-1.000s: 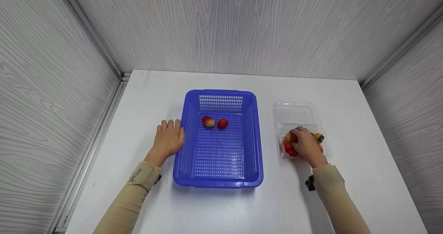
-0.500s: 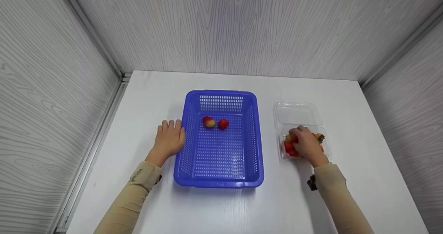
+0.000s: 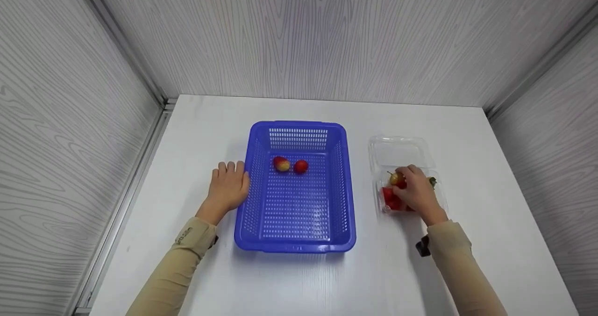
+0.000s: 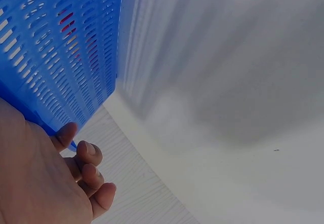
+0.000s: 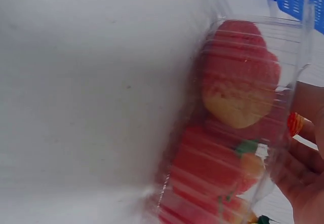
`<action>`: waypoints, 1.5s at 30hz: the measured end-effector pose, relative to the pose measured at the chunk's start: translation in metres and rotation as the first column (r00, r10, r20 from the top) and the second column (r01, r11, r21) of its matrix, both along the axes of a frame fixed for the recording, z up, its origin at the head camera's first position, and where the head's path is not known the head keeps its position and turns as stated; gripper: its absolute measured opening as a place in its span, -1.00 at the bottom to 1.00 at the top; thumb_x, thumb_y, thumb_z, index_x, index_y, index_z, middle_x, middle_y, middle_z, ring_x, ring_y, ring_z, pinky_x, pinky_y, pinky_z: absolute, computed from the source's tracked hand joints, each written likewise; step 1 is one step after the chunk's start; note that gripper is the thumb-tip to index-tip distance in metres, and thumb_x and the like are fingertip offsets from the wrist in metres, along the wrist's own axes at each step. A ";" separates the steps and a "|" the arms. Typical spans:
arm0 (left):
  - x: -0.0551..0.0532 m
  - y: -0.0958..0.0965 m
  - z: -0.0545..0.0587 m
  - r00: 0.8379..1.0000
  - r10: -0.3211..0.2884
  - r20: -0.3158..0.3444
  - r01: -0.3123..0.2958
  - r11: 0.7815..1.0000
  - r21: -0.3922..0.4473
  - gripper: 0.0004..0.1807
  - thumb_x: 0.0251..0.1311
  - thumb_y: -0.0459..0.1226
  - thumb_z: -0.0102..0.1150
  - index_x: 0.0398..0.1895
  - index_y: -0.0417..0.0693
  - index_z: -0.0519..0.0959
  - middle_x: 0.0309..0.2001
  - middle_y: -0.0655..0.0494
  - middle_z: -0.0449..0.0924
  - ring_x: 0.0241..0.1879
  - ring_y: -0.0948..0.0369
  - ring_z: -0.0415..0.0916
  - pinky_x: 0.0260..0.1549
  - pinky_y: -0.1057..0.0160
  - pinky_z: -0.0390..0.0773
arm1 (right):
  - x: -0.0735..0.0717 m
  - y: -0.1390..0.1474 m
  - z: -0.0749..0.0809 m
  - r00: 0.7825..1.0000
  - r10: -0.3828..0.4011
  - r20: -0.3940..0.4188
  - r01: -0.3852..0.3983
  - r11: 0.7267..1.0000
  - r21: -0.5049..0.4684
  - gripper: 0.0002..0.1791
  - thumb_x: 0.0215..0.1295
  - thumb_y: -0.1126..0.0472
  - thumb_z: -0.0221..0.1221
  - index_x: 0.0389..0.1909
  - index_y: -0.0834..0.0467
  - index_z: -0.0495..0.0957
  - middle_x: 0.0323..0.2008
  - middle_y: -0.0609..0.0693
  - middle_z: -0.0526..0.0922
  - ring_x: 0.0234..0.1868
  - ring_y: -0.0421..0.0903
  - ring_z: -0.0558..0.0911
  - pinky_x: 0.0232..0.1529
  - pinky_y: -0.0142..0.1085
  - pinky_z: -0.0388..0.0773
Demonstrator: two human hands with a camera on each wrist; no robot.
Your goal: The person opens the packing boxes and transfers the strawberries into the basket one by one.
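We had just raised a yellow-red fruit [image 3: 396, 179], pinched in our right hand [image 3: 417, 192], seemingly freeing it from the clear container [image 3: 398, 153], our relaxed left hand [image 3: 228, 188] touching the blue basket [image 3: 295, 248].

White table [image 3: 299, 283]; blue basket [image 3: 294, 249] on top; clear container [image 3: 399, 153] at right, seemingly hinged

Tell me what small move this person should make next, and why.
I'd probably lift the round yellow-and-red fruit out of the transparent plastic box: the right hand's grip seems to pinch it, the box's clear lid lies open, and the rectangular blue plastic basket holds a round red fruit and a red-and-yellow one.
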State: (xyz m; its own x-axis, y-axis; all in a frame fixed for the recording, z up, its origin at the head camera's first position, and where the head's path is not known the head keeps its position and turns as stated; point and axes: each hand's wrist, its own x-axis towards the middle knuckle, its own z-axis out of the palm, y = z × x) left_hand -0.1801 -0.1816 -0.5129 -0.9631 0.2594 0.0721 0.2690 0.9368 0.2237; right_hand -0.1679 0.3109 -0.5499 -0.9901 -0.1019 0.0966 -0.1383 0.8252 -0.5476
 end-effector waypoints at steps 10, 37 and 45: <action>0.000 -0.001 0.000 1.000 0.002 0.006 -0.002 1.000 -0.016 -0.65 0.46 -0.19 -0.28 -0.03 -0.34 0.35 -0.20 -0.29 0.36 -0.15 -0.21 0.26 -0.17 -0.14 0.24 | -0.004 -0.017 0.024 0.996 -0.080 -0.040 0.072 0.983 -0.169 -0.56 0.20 0.28 0.33 0.08 0.31 0.51 -0.07 0.21 0.52 -0.08 0.12 0.53 -0.07 -0.02 0.56; -0.003 0.002 0.006 1.000 0.013 -0.003 -0.013 0.999 -0.034 -0.62 0.45 -0.17 -0.28 -0.05 -0.36 0.37 -0.21 -0.29 0.38 -0.13 -0.21 0.29 -0.11 -0.15 0.26 | -0.049 -0.141 0.081 0.989 -0.113 -0.098 0.064 0.913 -0.404 -0.62 0.08 0.26 0.39 -0.11 0.37 0.59 -0.24 0.24 0.64 -0.27 0.09 0.61 -0.20 -0.11 0.59; -0.001 0.000 0.002 1.000 0.010 0.014 -0.010 0.999 -0.037 -0.61 0.46 -0.17 -0.31 0.00 -0.35 0.35 -0.20 -0.29 0.36 -0.13 -0.22 0.26 -0.11 -0.16 0.23 | -0.063 -0.165 0.070 0.996 -0.087 0.002 0.082 0.920 -0.383 -0.65 0.14 0.23 0.37 -0.12 0.34 0.59 -0.22 0.20 0.64 -0.25 0.04 0.60 -0.16 -0.15 0.62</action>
State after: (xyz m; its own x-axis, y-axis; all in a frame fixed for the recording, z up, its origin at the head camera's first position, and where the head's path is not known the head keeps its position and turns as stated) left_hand -0.1813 -0.1811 -0.5106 -0.9665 0.2522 0.0487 0.2568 0.9471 0.1923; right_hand -0.2306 0.1461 -0.4800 -0.9916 0.0295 0.1259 -0.0877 0.5626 -0.8220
